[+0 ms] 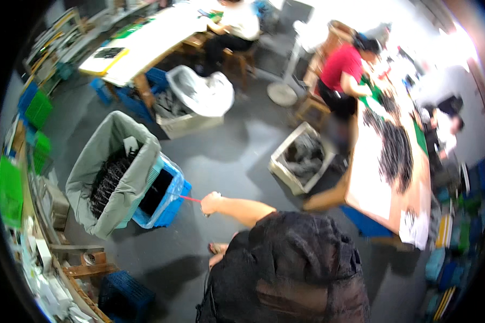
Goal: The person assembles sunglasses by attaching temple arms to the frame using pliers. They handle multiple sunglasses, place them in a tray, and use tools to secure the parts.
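Observation:
My left hand [211,203] reaches out to the left and is shut on a thin red cord [191,198]. The cord runs to a blue plastic crate [170,207] lined with clear plastic, on the grey floor. A big bundle of black mesh fabric [291,269] fills the lower middle of the view, close to my body, and hides my right hand. A tall bin lined with grey cloth [118,161], holding black hangers, leans against the crate's left side. My sandalled foot [216,248] shows just below the hand.
A cardboard box of grey items [302,161] stands beside a wooden table [372,188] piled with black pieces. A person in red [342,70] and a person in white [237,24] sit at tables. A white-bagged box [196,97], a dark blue crate [125,296] and green crates [37,107] stand around.

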Tool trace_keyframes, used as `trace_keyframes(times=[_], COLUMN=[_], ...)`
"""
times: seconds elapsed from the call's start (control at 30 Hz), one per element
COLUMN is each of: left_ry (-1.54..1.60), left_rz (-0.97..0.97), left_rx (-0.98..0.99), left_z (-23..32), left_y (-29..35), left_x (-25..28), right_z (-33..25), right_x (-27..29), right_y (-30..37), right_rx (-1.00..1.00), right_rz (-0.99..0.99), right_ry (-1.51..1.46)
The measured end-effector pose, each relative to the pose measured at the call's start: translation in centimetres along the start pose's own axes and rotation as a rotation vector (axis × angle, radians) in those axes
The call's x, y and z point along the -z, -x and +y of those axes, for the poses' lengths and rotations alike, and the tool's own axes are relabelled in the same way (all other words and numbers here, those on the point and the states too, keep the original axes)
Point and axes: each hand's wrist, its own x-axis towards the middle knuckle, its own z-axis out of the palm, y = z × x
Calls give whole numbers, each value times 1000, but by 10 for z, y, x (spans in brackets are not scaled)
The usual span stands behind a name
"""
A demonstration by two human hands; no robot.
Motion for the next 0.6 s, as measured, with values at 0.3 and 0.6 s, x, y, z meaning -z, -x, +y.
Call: trace_keyframes(times=[0.3,0.6], left_ry=[-302,-301], left_rz=[-258,-256], left_rx=[107,85], left_z=[-135,-191], left_y=[174,290], left_x=[-61,-9], right_z=[119,176], right_x=[-225,-341], right_y=[255,507], right_rx=[31,-248], right_rz=[150,-160], right_ry=[-39,-172])
